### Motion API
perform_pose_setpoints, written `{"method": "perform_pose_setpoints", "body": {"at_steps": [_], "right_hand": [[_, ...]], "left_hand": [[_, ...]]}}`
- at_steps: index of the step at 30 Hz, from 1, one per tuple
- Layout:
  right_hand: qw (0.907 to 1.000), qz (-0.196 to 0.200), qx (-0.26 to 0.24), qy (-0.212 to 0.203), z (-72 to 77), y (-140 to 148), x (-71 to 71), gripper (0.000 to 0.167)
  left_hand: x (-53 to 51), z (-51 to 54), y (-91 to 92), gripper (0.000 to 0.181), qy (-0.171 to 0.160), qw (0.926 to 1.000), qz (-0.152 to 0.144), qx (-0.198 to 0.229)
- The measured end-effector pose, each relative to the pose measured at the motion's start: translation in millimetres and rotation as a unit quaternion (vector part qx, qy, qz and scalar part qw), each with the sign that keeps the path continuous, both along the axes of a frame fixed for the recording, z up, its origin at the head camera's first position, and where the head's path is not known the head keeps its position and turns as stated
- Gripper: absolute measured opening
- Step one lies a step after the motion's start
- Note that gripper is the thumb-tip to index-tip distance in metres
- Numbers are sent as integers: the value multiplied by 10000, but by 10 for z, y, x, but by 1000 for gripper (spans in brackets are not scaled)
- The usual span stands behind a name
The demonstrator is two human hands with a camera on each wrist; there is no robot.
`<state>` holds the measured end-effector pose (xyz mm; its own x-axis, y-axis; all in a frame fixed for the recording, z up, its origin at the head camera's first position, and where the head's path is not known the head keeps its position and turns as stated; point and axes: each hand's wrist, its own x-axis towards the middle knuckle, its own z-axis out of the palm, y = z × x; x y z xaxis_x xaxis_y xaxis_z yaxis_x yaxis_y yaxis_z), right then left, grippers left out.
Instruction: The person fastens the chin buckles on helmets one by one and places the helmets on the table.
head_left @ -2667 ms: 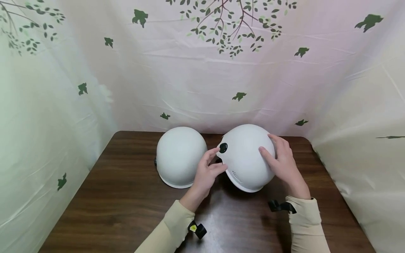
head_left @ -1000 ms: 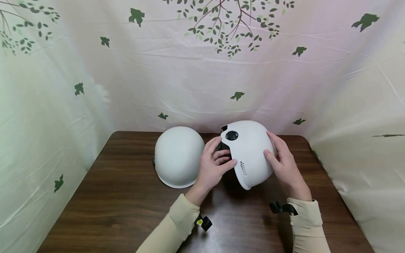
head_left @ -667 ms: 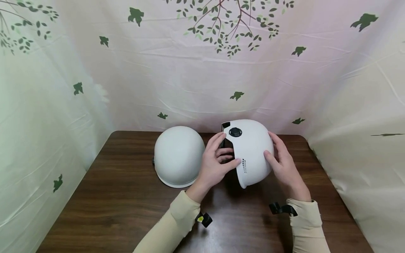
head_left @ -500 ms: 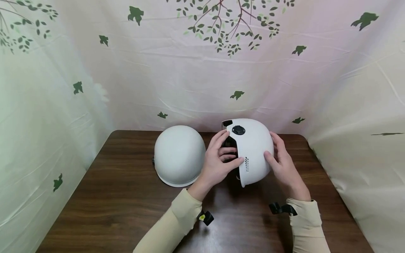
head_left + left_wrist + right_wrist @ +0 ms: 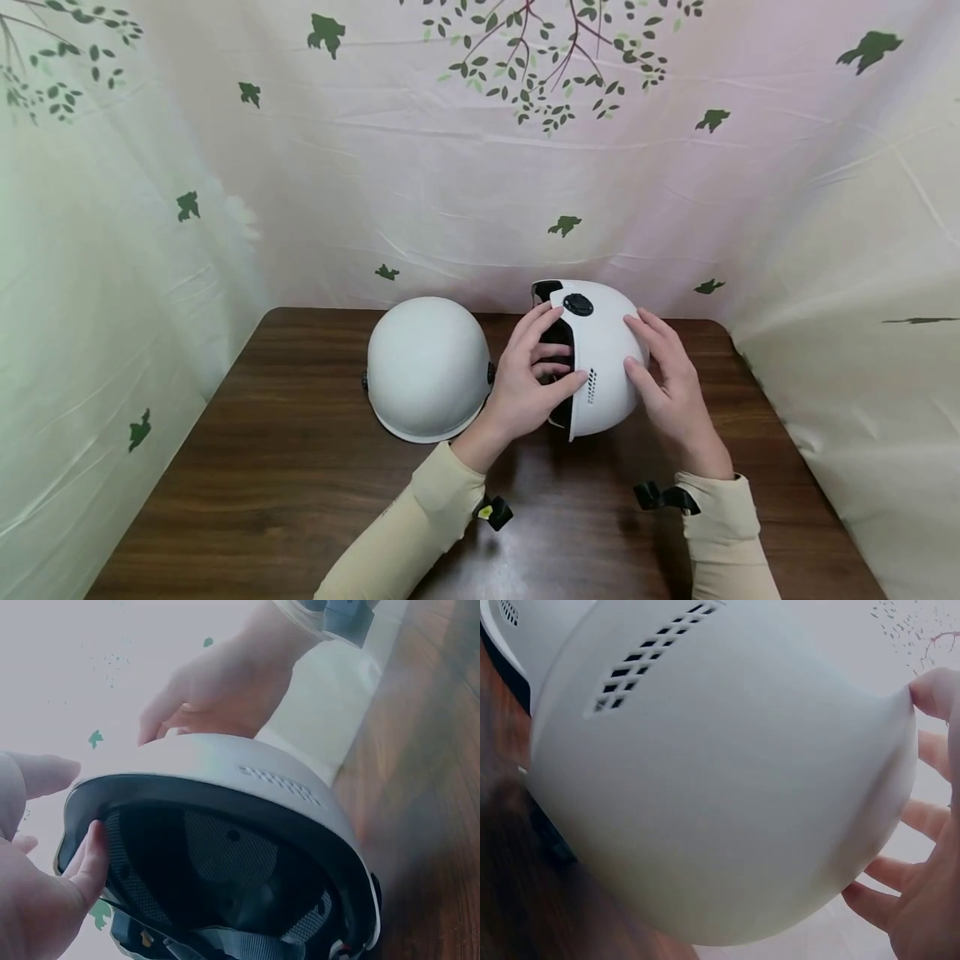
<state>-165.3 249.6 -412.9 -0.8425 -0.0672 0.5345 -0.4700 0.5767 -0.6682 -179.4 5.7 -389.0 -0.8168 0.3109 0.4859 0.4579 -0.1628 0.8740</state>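
Observation:
Both hands are on a white helmet (image 5: 607, 350) whose dark, padded opening faces left. My left hand (image 5: 521, 383) grips its rim, fingers reaching inside the opening and the thumb on the outer shell near the vent slots. On the shell's right side, my right hand (image 5: 671, 387) holds it with thumb and spread fingertips. The left wrist view shows the helmet's inner padding (image 5: 232, 851) and a grey strap (image 5: 247, 943). Vent slots and smooth shell (image 5: 742, 772) fill much of the right wrist view, with the right hand (image 5: 922, 877) at its edge.
A second white helmet (image 5: 427, 367) stands dome up on the brown wooden table (image 5: 247, 467), just left of my left hand. Behind the table and at both sides hangs a pale curtain (image 5: 465, 200) printed with leaves and birds.
The held helmet has turned, so its opening now faces left and its black round knob sits higher and further right. My left hand moved right with the rim, fingers now inside.

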Motion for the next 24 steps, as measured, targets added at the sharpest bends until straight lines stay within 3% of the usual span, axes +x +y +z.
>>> {"method": "perform_pose_setpoints", "body": {"at_steps": [9,13,18,24], "right_hand": [[9944,-292,963,316,162,-85,15,67],[9925,-385,1149,130,199,-106,26,70],[9927,-600,991,-325,190,-92,38,67],[9925,-865,392,-767,159,-76,45,66]], "left_hand": [[51,36,-8,72,249,9985,-206,-447],[58,7,-41,68,304,9985,-207,-413],[19,-76,-138,63,230,9996,24,-167],[-11,-127,-268,56,-7,9995,313,-66]]}}
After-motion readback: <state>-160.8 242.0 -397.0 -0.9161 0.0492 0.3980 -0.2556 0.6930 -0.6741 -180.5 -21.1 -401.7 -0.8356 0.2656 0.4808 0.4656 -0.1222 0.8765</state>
